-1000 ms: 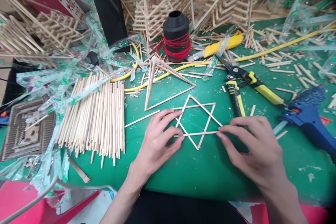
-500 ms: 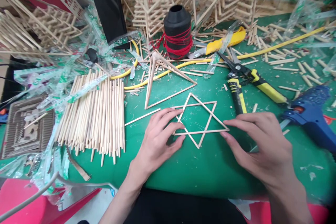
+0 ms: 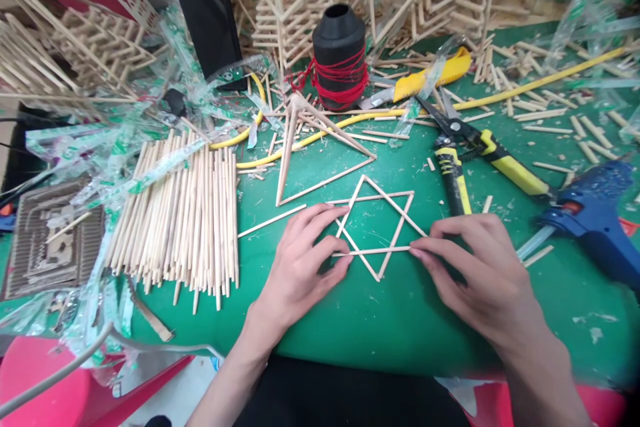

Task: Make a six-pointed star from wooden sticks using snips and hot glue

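Thin wooden sticks form a six-pointed star [image 3: 395, 238] of two overlapping triangles, lying flat on the green table. At its left corners, my left hand [image 3: 305, 260] pinches the star, thumb by the lower stick and fingers on the upper left part. My right hand [image 3: 470, 273] closes thumb and fingertips on the star's right corner, hiding that tip. Behind the star stands a frame of joined sticks [image 3: 325, 181]. A single loose stick [image 3: 273, 221] lies left of the star, beside a thick row of sticks [image 3: 185, 220].
Pliers [image 3: 455, 170] and a blue glue gun [image 3: 595, 220] lie at the right. A yellow utility knife [image 3: 433, 75] and a black spool with red thread [image 3: 340, 67] sit behind. A cardboard tray [image 3: 90, 240], plastic wrappers and stacked stick structures [image 3: 450, 0] surround the work area.
My right hand has moved left and closed its fingertips on the star's right corner. My left hand and the star stay almost in place.
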Tool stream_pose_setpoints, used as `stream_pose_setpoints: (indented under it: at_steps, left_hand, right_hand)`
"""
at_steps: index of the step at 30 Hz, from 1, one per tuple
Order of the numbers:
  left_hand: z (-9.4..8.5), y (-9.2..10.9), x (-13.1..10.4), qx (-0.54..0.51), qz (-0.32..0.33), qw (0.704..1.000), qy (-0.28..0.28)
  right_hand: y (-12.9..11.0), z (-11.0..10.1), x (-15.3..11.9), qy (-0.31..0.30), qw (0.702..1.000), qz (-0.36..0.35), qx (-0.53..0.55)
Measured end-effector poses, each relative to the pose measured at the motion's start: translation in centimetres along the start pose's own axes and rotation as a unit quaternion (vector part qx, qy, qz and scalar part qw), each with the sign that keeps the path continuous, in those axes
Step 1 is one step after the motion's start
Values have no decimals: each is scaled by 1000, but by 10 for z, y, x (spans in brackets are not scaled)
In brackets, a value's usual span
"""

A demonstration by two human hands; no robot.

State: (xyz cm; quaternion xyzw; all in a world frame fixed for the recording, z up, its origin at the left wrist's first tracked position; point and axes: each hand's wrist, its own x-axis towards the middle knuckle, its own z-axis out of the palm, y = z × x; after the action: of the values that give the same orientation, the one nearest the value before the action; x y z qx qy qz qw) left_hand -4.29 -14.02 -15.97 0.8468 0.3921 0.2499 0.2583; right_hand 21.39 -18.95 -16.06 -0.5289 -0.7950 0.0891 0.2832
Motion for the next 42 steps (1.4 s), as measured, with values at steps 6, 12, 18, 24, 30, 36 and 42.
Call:
stream_pose_setpoints:
  at_steps: [6,12,18,24,30,36,42]
  left_hand:
    - [-1,1,1,-3,-8,1000,-8]
    - [-2,1,0,-9,-12,1000,-17]
    - [-3,0,-1,-19,-13,1000,-15]
    - [-3,-1,-1,-35,-12,999,-15]
    - [-3,-2,-2,-41,-13,999,-19]
    - [-3,-2,-1,-40,-14,999,-20]
    - [-3,-2,0,-42,-17,999,-18]
  right_hand:
    - [0,3,0,-3,1000,-8,0]
    - [2,4,0,-7,1000,-12,-6]
    - [1,3,0,-10,1000,-17,-2]
    - [2,4,0,-9,1000,-16,-4]
    - [2,5,0,-9,1000,-20,-4]
    - [2,5,1,-8,1000,-17,0]
    - [3,6,3,-10,1000,-20,2]
